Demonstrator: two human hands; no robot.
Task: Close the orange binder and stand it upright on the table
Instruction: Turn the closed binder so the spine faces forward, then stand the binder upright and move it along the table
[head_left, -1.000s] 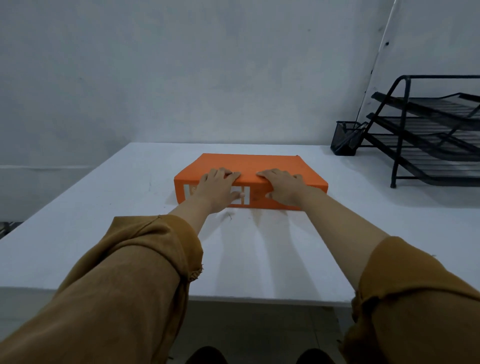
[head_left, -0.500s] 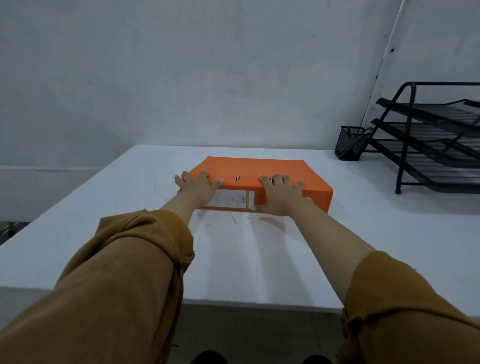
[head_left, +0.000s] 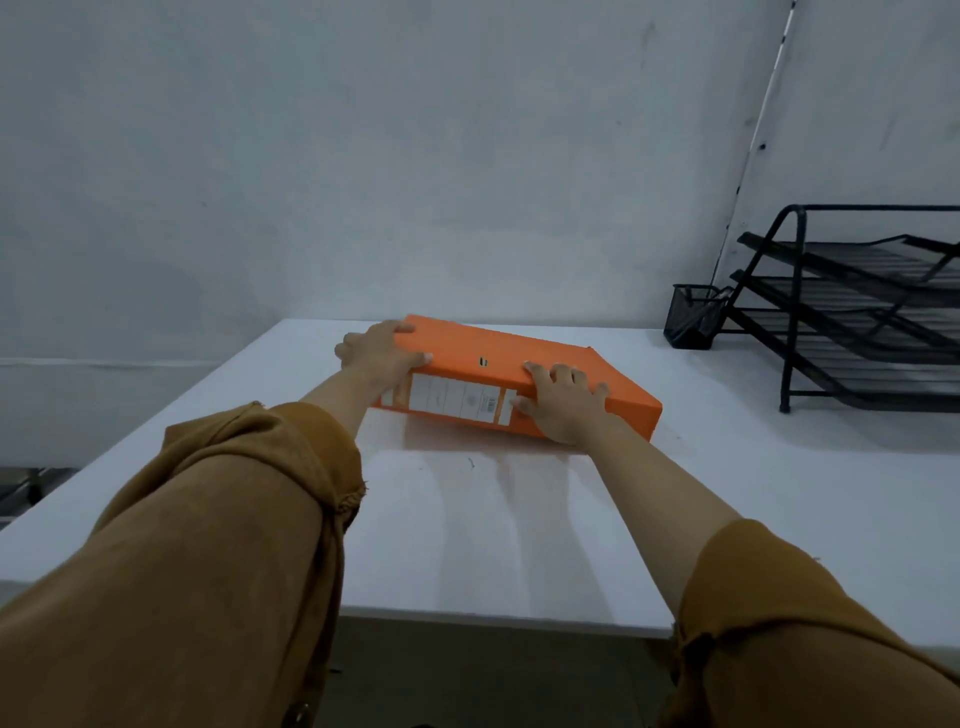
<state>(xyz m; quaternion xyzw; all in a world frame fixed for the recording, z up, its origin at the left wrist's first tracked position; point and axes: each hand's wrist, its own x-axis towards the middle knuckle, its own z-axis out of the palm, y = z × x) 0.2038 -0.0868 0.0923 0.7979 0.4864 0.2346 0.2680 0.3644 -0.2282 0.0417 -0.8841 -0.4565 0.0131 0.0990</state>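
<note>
The orange binder (head_left: 524, 358) is closed and tilted on the white table (head_left: 779, 493), its left end raised and its right end low. The spine with a white label faces me. My left hand (head_left: 379, 353) grips the raised left end, fingers over the top cover and thumb along the spine edge. My right hand (head_left: 558, 402) holds the right part of the spine, fingers on the top cover.
A black mesh pen cup (head_left: 693, 317) stands at the back right beside a black three-tier wire tray rack (head_left: 857, 312). A grey wall rises right behind the table. The table's front edge (head_left: 493, 621) is near me.
The binder lay flat under both hands; now its left end has lifted and the hands have spread toward the two ends. The view has shifted slightly.
</note>
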